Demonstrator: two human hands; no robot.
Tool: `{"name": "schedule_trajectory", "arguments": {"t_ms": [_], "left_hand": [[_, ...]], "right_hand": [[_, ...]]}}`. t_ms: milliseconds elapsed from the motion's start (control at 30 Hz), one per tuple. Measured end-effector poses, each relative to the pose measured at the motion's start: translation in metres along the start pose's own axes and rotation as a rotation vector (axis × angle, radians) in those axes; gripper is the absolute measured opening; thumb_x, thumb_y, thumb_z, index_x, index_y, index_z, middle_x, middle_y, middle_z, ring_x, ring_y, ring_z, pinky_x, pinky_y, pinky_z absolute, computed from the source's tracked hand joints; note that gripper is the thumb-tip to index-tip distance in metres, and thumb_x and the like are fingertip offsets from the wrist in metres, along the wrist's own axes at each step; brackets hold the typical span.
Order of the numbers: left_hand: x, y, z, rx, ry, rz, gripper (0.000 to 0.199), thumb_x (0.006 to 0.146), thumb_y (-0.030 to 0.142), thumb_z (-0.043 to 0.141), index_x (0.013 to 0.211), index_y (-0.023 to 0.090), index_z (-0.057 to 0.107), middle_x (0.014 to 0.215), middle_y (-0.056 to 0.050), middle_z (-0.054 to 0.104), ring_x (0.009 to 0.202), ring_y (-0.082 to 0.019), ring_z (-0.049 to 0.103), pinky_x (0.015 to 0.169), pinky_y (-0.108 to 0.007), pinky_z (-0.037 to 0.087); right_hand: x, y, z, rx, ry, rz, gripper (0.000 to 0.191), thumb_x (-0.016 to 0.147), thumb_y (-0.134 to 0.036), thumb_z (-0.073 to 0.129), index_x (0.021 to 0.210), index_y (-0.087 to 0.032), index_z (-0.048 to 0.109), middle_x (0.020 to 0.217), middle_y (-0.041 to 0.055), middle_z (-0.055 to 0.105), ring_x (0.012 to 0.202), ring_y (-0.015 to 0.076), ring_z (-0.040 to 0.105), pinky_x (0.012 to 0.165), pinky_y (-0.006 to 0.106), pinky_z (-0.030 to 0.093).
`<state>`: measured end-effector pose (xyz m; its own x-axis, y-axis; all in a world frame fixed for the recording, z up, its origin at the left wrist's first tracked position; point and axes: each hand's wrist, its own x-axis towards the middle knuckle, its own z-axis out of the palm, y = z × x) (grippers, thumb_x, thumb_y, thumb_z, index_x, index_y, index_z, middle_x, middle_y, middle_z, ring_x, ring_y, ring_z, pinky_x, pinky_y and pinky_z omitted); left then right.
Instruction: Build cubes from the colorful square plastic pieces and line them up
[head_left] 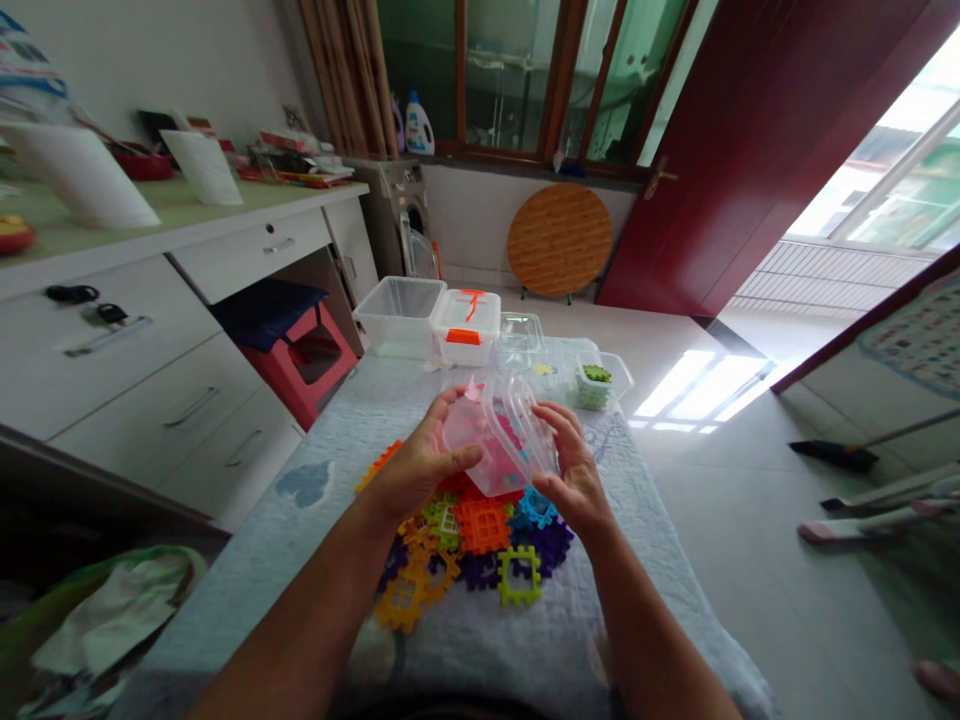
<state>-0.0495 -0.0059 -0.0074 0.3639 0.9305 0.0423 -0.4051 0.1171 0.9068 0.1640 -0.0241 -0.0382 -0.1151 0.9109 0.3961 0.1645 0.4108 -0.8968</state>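
Above a cloth-covered table, my left hand [420,455] grips a small clear plastic box [466,432] from its left side, thumb across the near wall. Pink pieces show through the box, which is tilted to the right. My right hand [576,478] holds a clear lid [534,425] by its edge, slanted against the box's right side. Whether the lid is fastened I cannot tell. Right below both hands lies a heap of interlocking plastic tiles: an orange window tile [484,527], a lime-green frame tile [519,577], a blue tile [534,508] and several yellow-orange tiles [405,597].
Along the table's far end stand an open clear bin [401,310], a lidded box with orange clips [466,325] and a small tub with green tiles [594,385]. A red stool [307,365] is at the left, beside a drawer desk [142,330]. Tiled floor lies right.
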Motion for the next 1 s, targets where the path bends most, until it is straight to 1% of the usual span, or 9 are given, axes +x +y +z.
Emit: {"name": "schedule_trajectory", "arguments": {"t_ms": [100,333,467,533,600,667,800,900,1000], "left_hand": [[0.002,-0.008,0.003,0.040,-0.004,0.003,0.077,0.069,0.028,0.083,0.136,0.031,0.046,0.137,-0.009,0.057,0.126,-0.030,0.054,0.106,-0.044,0.043],[0.001,-0.012,0.004,0.021,0.001,0.006,0.076,0.070,0.028,0.082,0.138,0.033,0.047,0.138,-0.008,0.055,0.126,-0.030,0.054,0.106,-0.044,0.043],[0.000,-0.011,0.004,-0.033,0.005,-0.003,0.084,0.066,0.030,0.084,0.140,0.033,0.046,0.138,-0.009,0.055,0.126,-0.032,0.054,0.106,-0.045,0.043],[-0.001,-0.011,0.005,-0.062,-0.022,-0.013,0.089,0.063,0.032,0.086,0.141,0.033,0.043,0.140,-0.010,0.053,0.128,-0.033,0.052,0.107,-0.045,0.042],[-0.002,-0.010,0.008,-0.085,-0.029,-0.013,0.095,0.060,0.035,0.088,0.142,0.032,0.040,0.143,-0.011,0.050,0.130,-0.034,0.049,0.107,-0.045,0.042],[-0.002,-0.008,0.014,-0.077,0.009,-0.011,0.097,0.059,0.039,0.088,0.141,0.030,0.038,0.143,-0.013,0.050,0.128,-0.034,0.051,0.105,-0.045,0.043],[0.000,-0.004,0.032,0.005,0.171,-0.073,0.074,0.072,0.042,0.080,0.132,0.025,0.040,0.126,-0.012,0.062,0.112,-0.029,0.063,0.095,-0.042,0.048],[0.005,-0.003,0.039,-0.004,0.277,-0.111,0.067,0.072,0.039,0.080,0.124,0.024,0.041,0.114,-0.008,0.067,0.101,-0.025,0.067,0.089,-0.038,0.051],[0.016,-0.002,0.035,-0.049,0.316,-0.143,0.062,0.067,0.036,0.082,0.117,0.023,0.047,0.111,-0.007,0.068,0.098,-0.023,0.067,0.086,-0.036,0.051]], "right_hand": [[0.000,-0.004,-0.001,-0.061,-0.022,-0.094,0.063,0.079,-0.068,0.062,0.134,-0.038,0.055,0.140,0.0054,0.043,0.135,0.0340,0.035,0.115,0.056,0.027],[-0.001,-0.007,0.000,-0.065,-0.047,-0.089,0.059,0.079,-0.057,0.068,0.134,-0.041,0.055,0.139,0.0045,0.043,0.134,0.0330,0.037,0.114,0.057,0.028],[-0.002,-0.007,0.001,-0.062,-0.036,-0.085,0.063,0.077,-0.057,0.069,0.136,-0.040,0.053,0.145,0.0034,0.040,0.139,0.0344,0.031,0.116,0.059,0.025],[-0.002,-0.006,0.001,-0.074,-0.042,-0.097,0.064,0.077,-0.056,0.069,0.137,-0.041,0.052,0.149,0.0021,0.037,0.141,0.0347,0.028,0.117,0.060,0.023],[-0.002,-0.003,0.001,-0.099,-0.033,-0.113,0.065,0.078,-0.054,0.069,0.138,-0.041,0.051,0.149,0.0022,0.036,0.140,0.0344,0.029,0.117,0.060,0.024],[-0.001,0.000,0.002,-0.145,0.007,-0.130,0.065,0.077,-0.050,0.072,0.138,-0.041,0.051,0.147,0.0035,0.038,0.138,0.0341,0.032,0.115,0.060,0.026],[-0.003,0.004,0.008,-0.259,0.125,-0.138,0.071,0.071,-0.044,0.078,0.137,-0.041,0.052,0.146,0.0042,0.036,0.138,0.0357,0.032,0.114,0.062,0.028],[-0.004,0.002,0.009,-0.301,0.146,-0.111,0.074,0.069,-0.047,0.080,0.136,-0.041,0.052,0.150,0.0035,0.033,0.139,0.0371,0.029,0.114,0.062,0.026],[0.003,0.005,-0.007,-0.234,0.153,-0.062,0.057,0.078,-0.055,0.069,0.130,-0.037,0.056,0.147,0.0044,0.040,0.137,0.0341,0.034,0.112,0.058,0.030]]}}
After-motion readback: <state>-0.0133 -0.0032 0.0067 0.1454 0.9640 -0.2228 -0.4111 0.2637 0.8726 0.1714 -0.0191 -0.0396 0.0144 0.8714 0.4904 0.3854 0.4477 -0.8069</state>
